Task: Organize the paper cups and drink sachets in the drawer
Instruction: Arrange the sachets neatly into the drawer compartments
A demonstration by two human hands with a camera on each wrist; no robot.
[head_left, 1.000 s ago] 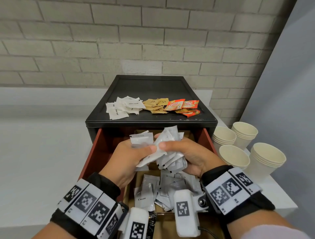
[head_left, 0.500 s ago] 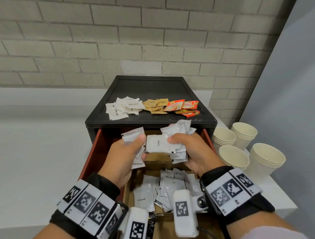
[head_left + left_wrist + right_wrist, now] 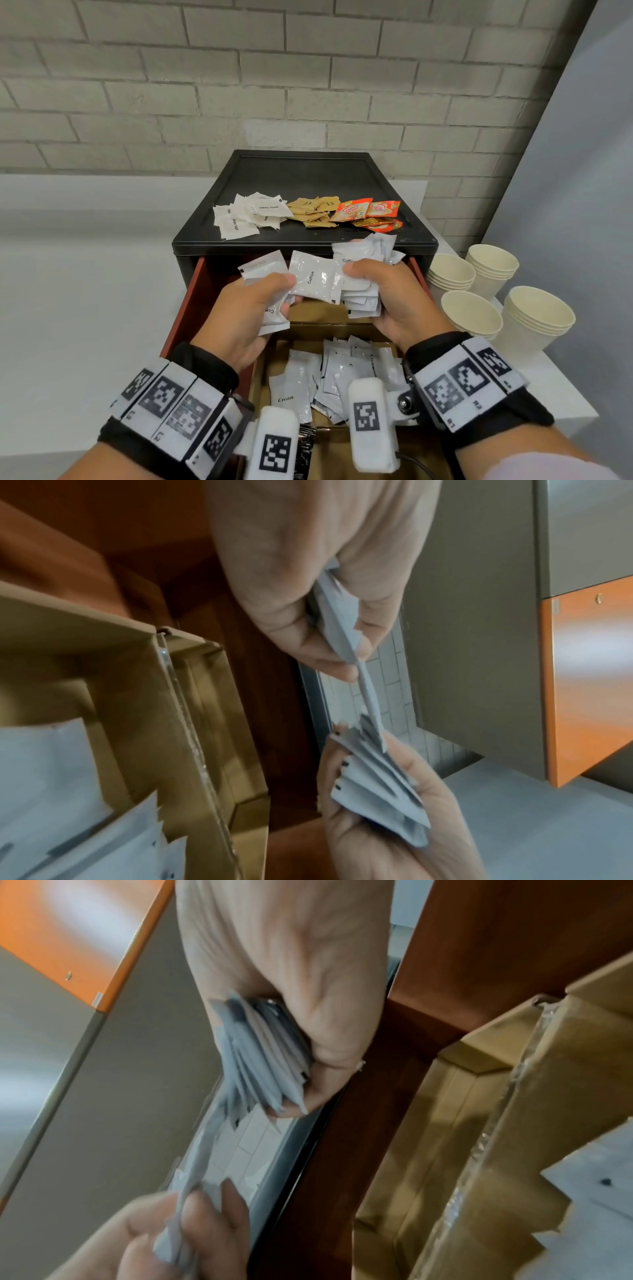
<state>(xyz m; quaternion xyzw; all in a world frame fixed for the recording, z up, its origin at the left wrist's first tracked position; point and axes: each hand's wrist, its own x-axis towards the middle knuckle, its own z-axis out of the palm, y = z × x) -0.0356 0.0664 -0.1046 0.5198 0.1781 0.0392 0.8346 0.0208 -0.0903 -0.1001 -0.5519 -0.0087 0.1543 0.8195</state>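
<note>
Both hands hover over the open red drawer (image 3: 191, 294). My left hand (image 3: 253, 301) pinches a few white coffee sachets (image 3: 263, 269), seen edge-on as the coffee sachets (image 3: 337, 626) in the left wrist view. My right hand (image 3: 383, 294) grips a thick fanned bundle of white sachets (image 3: 363, 270), the same bundle of sachets (image 3: 260, 1058) in the right wrist view. One "Coffee" sachet (image 3: 313, 277) spans between the two hands. Below, loose white cream sachets (image 3: 329, 377) lie in a cardboard compartment (image 3: 263, 370) of the drawer. Stacked paper cups (image 3: 493, 284) stand on the counter to the right.
On the black cabinet top (image 3: 301, 174) lie three small piles: white sugar sachets (image 3: 250, 214), brown sachets (image 3: 315, 210) and orange creamer sachets (image 3: 370, 214). A brick wall (image 3: 274, 85) stands behind. A grey partition (image 3: 575, 171) closes the right side beyond the cups.
Both hands rose and drew apart slightly over the drawer. The left hand now pinches sachets taken from the bundle, and one coffee sachet is stretched between the hands.
</note>
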